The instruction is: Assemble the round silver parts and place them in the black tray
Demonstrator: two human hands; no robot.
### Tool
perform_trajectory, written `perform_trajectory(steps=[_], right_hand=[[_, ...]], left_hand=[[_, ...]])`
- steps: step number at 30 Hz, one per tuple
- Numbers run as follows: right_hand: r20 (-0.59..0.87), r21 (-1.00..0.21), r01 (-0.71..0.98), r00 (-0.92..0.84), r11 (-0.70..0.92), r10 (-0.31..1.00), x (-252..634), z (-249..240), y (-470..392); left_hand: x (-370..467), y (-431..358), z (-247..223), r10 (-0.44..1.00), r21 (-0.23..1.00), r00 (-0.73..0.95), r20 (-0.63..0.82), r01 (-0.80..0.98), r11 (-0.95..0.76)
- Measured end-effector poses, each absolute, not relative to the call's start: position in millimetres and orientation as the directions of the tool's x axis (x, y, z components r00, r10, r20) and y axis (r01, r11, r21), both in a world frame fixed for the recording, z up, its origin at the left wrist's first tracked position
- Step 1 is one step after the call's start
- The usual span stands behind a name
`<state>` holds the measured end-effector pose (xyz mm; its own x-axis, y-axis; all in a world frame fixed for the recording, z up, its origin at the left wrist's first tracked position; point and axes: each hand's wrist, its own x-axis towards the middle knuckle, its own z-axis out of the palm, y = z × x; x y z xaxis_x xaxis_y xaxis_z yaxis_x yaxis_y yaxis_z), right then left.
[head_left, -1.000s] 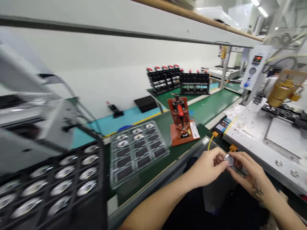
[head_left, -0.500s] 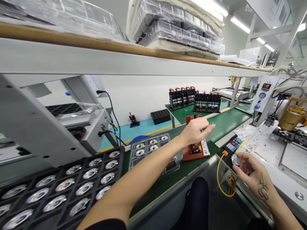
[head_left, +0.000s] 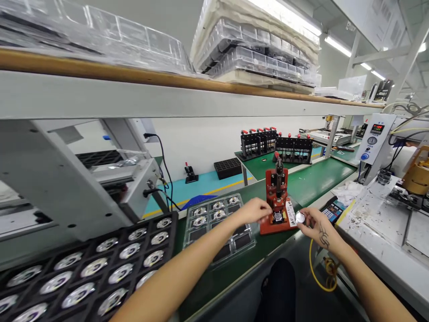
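Observation:
My right hand pinches a round silver metal part, like a small watch movement or case, at the right side of a red toggle press. The press stands upright, its red-tipped lever raised. On its base, beneath the plunger, lies another small round part in a dark seat. My left hand is at the left side of the base, thumb and forefinger pinched near that seat; whether anything small is between them cannot be made out. A clear tray with several round metal parts lies beneath my left forearm.
A black compartment tray of round silver parts fills the lower left. Black fixtures with red handles stand behind the green belt. At right are a keypad device, a control box and a white machine bed. A shelf crosses above.
My left hand has come down from the press's lever to beside its base, and the lever now stands raised. My right hand has brought the round metal part leftward to the press.

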<state>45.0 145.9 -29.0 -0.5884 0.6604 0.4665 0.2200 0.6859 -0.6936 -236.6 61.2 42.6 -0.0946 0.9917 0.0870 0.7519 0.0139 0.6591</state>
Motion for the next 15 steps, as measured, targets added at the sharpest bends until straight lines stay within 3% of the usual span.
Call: perform_trajectory(steps=[6, 15], right_hand=[[0.441, -0.672, 0.245, -0.626, 0.699, 0.643, 6, -45, 180], [0.318, -0.678, 0.243, -0.754, 0.694, 0.575, -17, -60, 195]], left_hand=[[-207, 88, -21, 0.996, 0.647, -0.065, 0.069, 0.763, 0.004], [-232, 50, -8, 0.989, 0.648, -0.060, 0.137, 0.761, -0.044]])
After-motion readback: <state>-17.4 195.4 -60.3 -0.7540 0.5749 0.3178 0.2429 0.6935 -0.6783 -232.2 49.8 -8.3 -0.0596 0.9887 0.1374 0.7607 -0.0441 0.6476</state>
